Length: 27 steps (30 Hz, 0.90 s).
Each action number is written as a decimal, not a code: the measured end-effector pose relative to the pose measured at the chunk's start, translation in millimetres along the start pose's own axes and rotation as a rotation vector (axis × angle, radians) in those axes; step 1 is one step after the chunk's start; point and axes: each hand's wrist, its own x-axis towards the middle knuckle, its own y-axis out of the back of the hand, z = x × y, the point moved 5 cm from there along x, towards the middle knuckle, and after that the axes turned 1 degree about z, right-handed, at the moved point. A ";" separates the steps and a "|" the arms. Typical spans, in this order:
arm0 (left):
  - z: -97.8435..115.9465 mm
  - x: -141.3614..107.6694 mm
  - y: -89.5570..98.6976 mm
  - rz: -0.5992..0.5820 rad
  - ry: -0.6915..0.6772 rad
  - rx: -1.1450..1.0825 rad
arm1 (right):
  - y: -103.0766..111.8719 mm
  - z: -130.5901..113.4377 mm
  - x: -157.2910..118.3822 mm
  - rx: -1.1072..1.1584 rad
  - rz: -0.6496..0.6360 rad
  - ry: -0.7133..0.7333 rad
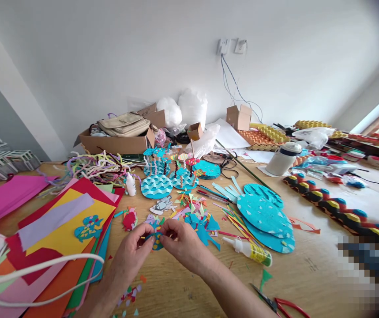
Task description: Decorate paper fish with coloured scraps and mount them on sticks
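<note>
My left hand (136, 247) and my right hand (181, 244) are close together over the table, fingers pinched on a small blue paper fish (157, 244) with yellow spots. Part of the fish is hidden behind my fingers. A red paper cutout (129, 219) lies beyond my left hand, and blue paper scraps (205, 229) lie just past my right hand. To the right, a glue bottle (253, 251) with a yellow label rests on its side. Scissors (275, 302) with red handles are near the front edge. A finished-looking blue fish (88, 228) lies on yellow paper at left.
Coloured paper sheets (60, 216) with a white cable (43, 265) across them cover the left side. Blue discs (265, 212) overlap at right. Wavy blue bases (156, 187) with upright fish stand behind. Farther back are a cardboard box (116, 145) and a white bottle (282, 160).
</note>
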 end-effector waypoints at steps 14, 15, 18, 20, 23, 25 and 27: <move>-3.5 -5.1 -3.3 -0.074 0.067 -0.032 | -2.1 11.2 5.1 0.220 -0.016 -0.070; -5.2 -3.2 -4.1 -0.071 0.073 -0.037 | -2.5 11.1 5.0 0.218 -0.018 -0.072; -7.0 -0.2 -4.9 -0.044 0.090 -0.058 | -2.1 9.8 3.5 0.195 -0.015 -0.075; -4.8 -0.3 -4.4 -0.029 0.092 -0.055 | -2.0 8.5 1.8 0.162 -0.020 -0.080; 0.1 -1.7 -3.3 -0.018 0.069 -0.038 | -4.3 6.3 -0.1 0.134 -0.049 -0.086; 1.6 -2.6 -3.3 -0.028 0.057 -0.032 | -5.7 5.0 -0.4 0.128 -0.052 -0.081; 1.3 -2.9 -2.9 -0.028 0.051 -0.035 | -6.3 4.3 0.0 0.115 -0.037 -0.079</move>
